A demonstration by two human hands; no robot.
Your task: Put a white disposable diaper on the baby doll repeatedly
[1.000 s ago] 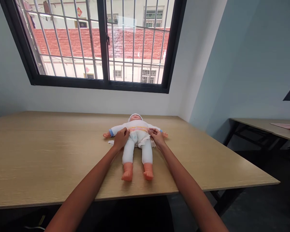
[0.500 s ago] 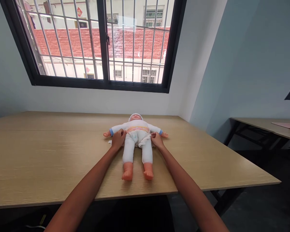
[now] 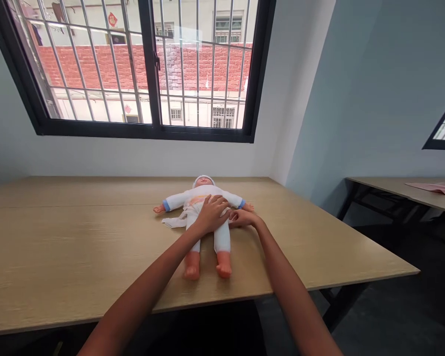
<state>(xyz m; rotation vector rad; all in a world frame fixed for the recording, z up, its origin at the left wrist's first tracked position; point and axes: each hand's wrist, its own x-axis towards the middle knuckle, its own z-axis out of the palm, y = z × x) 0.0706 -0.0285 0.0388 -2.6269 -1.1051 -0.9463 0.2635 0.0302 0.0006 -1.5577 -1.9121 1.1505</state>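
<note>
A baby doll in a white outfit with blue cuffs lies on its back, its bare feet toward me. Around its hips is a white diaper, whose left side panel is spread out on the table. My left hand rests across the diaper's front and the doll's lap, fingers stretched out and covering most of that part. At the doll's hip on the right, my right hand is closed, fingertips pinching the diaper's edge. What lies right between those fingertips is partly hidden.
The wooden table has its front edge close to me and its right corner jutting out. A barred window is in the wall behind. A second table at the right bears a pink cloth.
My left hand has let go of the diaper's left side and moved right onto its front. The left panel now lies spread on the table. My right hand stays by the hip.
</note>
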